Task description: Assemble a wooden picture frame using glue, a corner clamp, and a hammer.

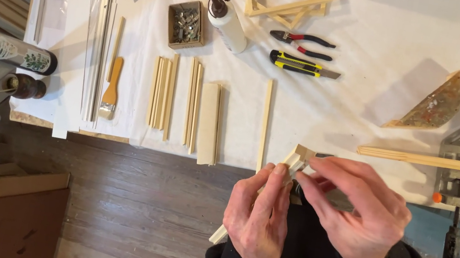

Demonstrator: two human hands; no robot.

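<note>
- Here, a pale wooden strip (294, 159) is pinched closed in the left hand (257, 216), apparently for steadiness.
- A grey tool (336, 198) is gripped shut by the right hand (357, 211), pressed against the strip's end.
- A yellow utility knife (301, 65) is left beyond the hands.

White-covered workbench (387, 24), worn wooden plank floor (152, 210) (cardboard (19, 218) lower left), daylight

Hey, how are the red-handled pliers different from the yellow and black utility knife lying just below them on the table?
The pliers have two curved red and black handles that spread apart; the utility knife is one straight yellow and black body. The pliers' metal jaws point left, while the knife's bare blade sticks out to the right. Both lie flat on the white table cover, untouched by either hand.
</note>
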